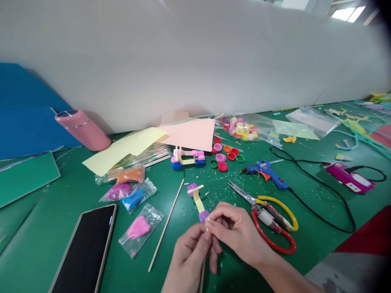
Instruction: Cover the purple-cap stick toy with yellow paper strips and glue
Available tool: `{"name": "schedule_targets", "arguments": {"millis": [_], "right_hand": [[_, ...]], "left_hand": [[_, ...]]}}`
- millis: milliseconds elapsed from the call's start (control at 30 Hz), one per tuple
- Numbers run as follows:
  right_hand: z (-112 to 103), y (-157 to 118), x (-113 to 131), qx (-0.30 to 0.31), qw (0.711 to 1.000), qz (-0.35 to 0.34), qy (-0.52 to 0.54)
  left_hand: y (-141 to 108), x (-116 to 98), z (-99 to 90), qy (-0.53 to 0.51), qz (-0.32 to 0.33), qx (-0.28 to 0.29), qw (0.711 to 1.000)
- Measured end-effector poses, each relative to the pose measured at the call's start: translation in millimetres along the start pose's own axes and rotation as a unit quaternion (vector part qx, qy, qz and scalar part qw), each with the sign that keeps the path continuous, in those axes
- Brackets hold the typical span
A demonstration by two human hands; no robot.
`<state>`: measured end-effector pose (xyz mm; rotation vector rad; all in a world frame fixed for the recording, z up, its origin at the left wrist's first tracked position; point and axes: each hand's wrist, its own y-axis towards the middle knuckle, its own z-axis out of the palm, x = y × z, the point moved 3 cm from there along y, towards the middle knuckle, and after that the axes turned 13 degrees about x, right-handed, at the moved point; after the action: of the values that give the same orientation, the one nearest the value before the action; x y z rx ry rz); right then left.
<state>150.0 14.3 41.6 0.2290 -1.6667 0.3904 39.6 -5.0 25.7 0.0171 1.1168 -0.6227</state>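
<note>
My left hand [192,254] is closed around a thin wooden stick [202,278], which runs down toward the bottom edge of the view. With thumb and forefinger, my right hand [236,232] pinches the stick's upper end; what exactly lies between those fingertips is hidden. Just beyond both hands lies a small piece [198,201] made of a pale flat strip with purple blocks at its ends and a short crosspiece. Another wooden stick [166,226] rests on the table left of my hands. Scissors [259,207] with yellow and red handles lie to the right, blades apart.
Behind are a small blue-and-pink wheeled model [187,158], coloured bottle caps [222,167], a blue glue gun [265,173] and its cable. Clay packets [139,228], a phone [84,252] and a tilted pink tumbler [84,130] occupy the left. A purple power strip [350,178] lies right.
</note>
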Motion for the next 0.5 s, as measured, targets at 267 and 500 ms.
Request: {"name": "schedule_targets", "arguments": {"millis": [267, 500], "right_hand": [[-44.0, -24.8, -8.6, -0.082, 0.980, 0.022, -0.179], [-120.3, -84.8, -51.5, -0.116, 0.905, 0.136, -0.385]], "left_hand": [[2.0, 3.8, -4.8, -0.136, -0.017, -0.005, 0.991], [1.8, -8.7, -11.6, -0.154, -0.028, -0.008, 0.988]]}}
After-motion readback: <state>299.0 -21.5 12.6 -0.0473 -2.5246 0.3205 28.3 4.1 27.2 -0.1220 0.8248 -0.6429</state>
